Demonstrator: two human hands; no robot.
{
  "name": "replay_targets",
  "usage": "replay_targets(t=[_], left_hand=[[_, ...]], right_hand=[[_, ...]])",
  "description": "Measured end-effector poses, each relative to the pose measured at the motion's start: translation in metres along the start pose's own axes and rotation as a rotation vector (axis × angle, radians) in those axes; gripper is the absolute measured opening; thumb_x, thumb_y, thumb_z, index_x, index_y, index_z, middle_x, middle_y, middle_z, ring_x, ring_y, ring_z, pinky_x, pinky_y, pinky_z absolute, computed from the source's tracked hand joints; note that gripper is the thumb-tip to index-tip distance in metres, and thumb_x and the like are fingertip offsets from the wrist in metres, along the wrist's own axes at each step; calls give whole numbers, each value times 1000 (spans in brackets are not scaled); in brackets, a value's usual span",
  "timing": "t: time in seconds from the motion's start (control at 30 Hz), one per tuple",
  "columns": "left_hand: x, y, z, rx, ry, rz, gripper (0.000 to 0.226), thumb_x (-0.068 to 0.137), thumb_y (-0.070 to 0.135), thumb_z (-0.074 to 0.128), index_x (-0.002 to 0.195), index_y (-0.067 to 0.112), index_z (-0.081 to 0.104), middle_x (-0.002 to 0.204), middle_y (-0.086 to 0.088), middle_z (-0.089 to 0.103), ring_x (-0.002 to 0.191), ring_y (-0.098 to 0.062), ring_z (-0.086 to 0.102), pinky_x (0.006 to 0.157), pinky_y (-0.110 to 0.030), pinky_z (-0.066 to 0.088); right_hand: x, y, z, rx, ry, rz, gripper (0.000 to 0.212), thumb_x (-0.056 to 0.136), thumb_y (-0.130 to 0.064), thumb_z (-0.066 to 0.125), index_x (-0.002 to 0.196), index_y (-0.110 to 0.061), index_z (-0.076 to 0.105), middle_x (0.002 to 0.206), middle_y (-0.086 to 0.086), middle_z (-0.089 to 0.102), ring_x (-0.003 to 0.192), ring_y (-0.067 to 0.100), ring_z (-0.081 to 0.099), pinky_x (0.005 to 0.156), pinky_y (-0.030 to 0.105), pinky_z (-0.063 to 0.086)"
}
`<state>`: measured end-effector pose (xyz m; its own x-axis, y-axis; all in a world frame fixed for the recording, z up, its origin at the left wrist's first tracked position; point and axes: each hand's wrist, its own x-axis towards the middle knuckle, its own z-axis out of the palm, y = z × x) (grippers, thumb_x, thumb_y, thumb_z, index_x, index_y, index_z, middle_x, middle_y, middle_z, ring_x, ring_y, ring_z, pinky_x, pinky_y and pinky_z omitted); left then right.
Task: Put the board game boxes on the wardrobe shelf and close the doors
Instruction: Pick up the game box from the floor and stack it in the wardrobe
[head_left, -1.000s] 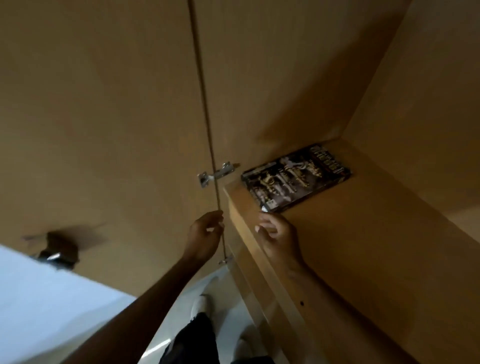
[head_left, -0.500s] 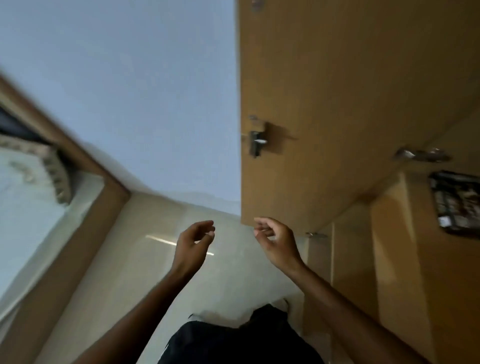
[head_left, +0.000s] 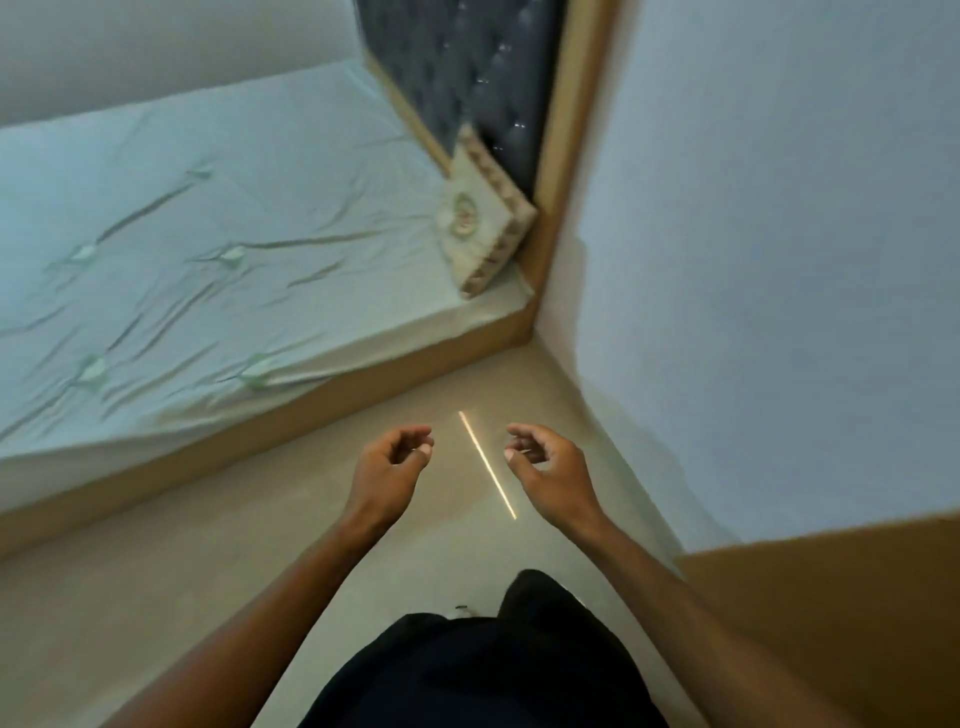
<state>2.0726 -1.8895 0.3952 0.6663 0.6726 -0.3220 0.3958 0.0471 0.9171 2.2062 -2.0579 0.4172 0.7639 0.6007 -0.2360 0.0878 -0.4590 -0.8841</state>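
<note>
both grips loose and empty, fingers curled apart: left hand (head_left: 390, 467) and right hand (head_left: 549, 467) held over the floor (head_left: 218, 582), bed (head_left: 208, 260) with pillow (head_left: 480, 223) beyond, brown wardrobe (head_left: 831, 613) edge lower right, no boxes in view.

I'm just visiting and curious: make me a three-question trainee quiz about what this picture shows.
1. True or false: the left hand holds a box.
2. What leans against the dark headboard? A) a patterned cushion B) a lamp C) a box
3. Fill in: the bright streak lies on the ____.

Key: 1 false, both it and the right hand are empty. 2 A, the cushion. 3 floor.
</note>
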Motion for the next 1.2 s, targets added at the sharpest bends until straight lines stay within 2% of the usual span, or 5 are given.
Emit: replay_targets(t=[0.4,0.63,0.73,0.93,1.2], left_hand=[[44,-24,-185,-267,667,-175,20,90,13,65,106,25,69,100,0,73,97,-14,68,89,-29,55],[32,-49,-277,-397,1027,-279,26,91,15,63,116,21,67,104,6,71,100,-7,66,86,-21,53],[16,-75,-330,-481,1202,-318,25,91,14,63,115,20,68,105,5,71,99,-6,66,86,-21,53],[-21,-133,-454,-553,1392,-382,22,91,15,64,112,21,67,103,6,71,99,-9,66,81,-19,54],[-79,-196,-662,-561,1464,-402,21,77,21,69,97,27,70,95,3,74,90,-13,69,90,-41,57]], right_hand=[[152,-134,209,-228,-627,-280,30,87,-18,65,117,-24,65,94,-9,70,85,2,65,75,20,54],[177,-201,356,-364,-941,-470,33,89,-22,65,122,-21,62,99,-7,67,89,2,63,76,22,57],[167,-230,439,-418,-1066,-541,34,89,-23,65,122,-20,63,100,-6,68,88,1,63,70,15,51],[123,-288,601,-468,-1235,-660,35,90,-21,64,124,-19,60,100,-5,67,88,2,62,68,12,47],[46,-377,814,-425,-1347,-683,32,86,-17,66,118,-18,65,93,-7,69,81,-4,61,67,4,46]])
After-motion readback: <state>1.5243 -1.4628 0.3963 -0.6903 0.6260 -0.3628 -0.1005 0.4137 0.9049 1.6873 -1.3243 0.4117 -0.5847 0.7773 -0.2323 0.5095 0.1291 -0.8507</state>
